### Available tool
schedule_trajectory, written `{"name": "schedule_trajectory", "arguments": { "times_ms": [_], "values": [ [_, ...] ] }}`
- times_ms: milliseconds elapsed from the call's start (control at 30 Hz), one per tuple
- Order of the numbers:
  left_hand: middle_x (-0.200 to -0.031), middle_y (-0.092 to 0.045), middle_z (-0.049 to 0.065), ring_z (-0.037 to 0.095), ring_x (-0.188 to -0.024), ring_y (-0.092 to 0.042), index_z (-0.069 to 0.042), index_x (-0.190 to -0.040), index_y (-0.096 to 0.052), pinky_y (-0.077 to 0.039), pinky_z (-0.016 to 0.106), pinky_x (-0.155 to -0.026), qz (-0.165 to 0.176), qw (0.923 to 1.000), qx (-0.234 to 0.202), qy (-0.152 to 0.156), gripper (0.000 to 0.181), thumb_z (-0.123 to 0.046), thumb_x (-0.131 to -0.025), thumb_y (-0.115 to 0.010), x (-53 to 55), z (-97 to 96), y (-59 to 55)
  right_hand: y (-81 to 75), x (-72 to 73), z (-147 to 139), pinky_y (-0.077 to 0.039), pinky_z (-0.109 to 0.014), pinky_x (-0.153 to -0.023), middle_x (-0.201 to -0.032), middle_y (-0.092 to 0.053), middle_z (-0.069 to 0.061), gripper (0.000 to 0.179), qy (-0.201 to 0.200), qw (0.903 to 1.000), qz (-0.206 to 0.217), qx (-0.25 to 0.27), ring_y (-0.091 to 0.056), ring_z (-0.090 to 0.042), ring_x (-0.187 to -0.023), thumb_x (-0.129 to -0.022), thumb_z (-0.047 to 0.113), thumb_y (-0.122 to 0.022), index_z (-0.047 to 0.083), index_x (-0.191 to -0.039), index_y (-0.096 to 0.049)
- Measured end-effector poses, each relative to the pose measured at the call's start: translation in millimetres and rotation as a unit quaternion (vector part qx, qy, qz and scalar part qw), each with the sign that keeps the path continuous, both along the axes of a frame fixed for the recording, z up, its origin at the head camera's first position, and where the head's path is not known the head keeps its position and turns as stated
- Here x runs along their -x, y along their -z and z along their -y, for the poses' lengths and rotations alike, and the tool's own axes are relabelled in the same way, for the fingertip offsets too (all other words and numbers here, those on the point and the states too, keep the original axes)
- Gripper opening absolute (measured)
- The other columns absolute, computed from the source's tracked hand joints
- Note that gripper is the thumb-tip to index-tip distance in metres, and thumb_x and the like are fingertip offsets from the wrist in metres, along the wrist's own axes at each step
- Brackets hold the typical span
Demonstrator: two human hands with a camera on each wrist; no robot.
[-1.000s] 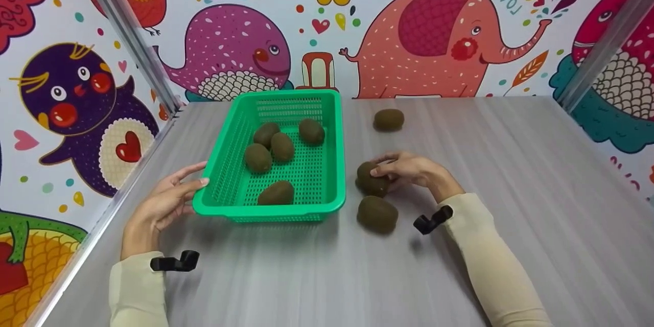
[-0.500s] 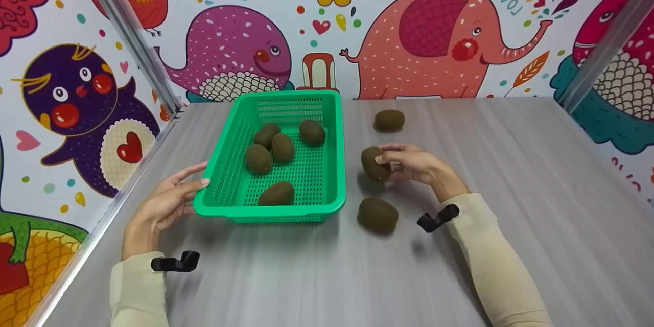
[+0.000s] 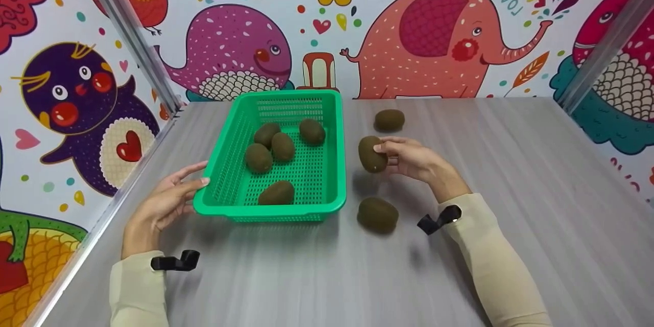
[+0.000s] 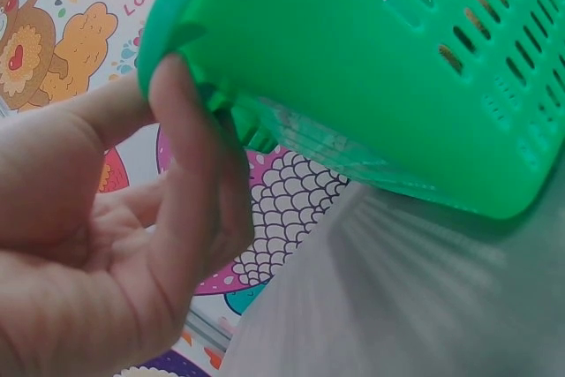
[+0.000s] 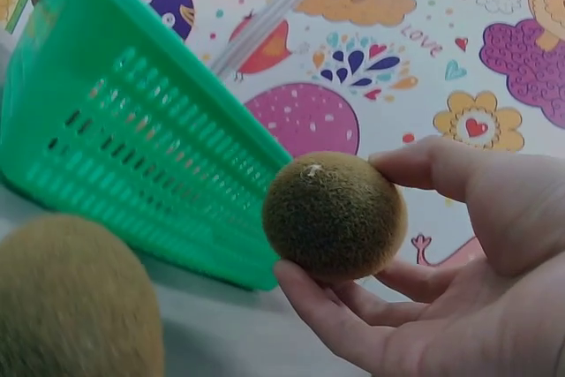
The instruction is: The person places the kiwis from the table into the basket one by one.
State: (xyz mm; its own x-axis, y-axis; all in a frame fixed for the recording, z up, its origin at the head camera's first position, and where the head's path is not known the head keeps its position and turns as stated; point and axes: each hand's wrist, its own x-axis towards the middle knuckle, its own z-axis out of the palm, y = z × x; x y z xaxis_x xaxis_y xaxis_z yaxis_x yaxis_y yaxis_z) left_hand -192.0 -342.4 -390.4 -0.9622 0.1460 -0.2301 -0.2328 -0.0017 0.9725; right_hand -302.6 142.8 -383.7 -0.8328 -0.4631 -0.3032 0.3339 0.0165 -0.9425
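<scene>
My right hand pinches a brown kiwi between thumb and fingertips, held above the table just right of the basket. In the right wrist view that kiwi hangs in front of the basket's slotted side. At the left, my left hand grips the rim of the green plastic basket by its near left corner. The left wrist view has the thumb and curled fingers of the left hand at that rim. Several kiwis lie inside the basket, one of them near its front wall.
Two loose kiwis rest on the grey table: one near the basket's front right corner, the other farther back. Printed cartoon walls enclose the back and sides, with metal posts at the corners.
The right hand has lifted its kiwi off the table and moved it up and back, away from the nearer loose kiwi. The left hand and basket stay put.
</scene>
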Motion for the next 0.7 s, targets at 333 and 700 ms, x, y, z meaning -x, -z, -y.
{"name": "schedule_trajectory", "arguments": {
  "times_ms": [333,700],
  "values": [
    [-0.099,-0.076,-0.002,0.014,-0.086,-0.076,-0.014,-0.152,-0.033,-0.064,0.033,-0.073,-0.002,1.0000,0.002,-0.003,0.059,-0.017,-0.101,-0.061,-2.1,-0.2,0.1,-8.9,-7.1,9.0,-0.061,-0.032,-0.087,-0.108,-0.065,-0.003,0.034,0.004,0.9990,-0.009,0.043,-0.066,-0.017,-0.097,-0.103,0.018,-0.056,0.003,-0.132,-0.047],
    [-0.100,-0.076,-0.001,0.014,-0.086,-0.076,-0.012,-0.153,-0.031,-0.064,0.034,-0.074,-0.004,1.0000,-0.006,-0.003,0.060,-0.016,-0.101,-0.061,-2.5,-1.3,-1.5,-16.0,-14.0,15.9,-0.061,-0.035,-0.089,-0.115,-0.064,-0.004,0.044,-0.001,0.9980,-0.024,0.058,-0.070,-0.019,-0.099,-0.103,0.018,-0.055,0.003,-0.141,-0.039]
  ]
}}
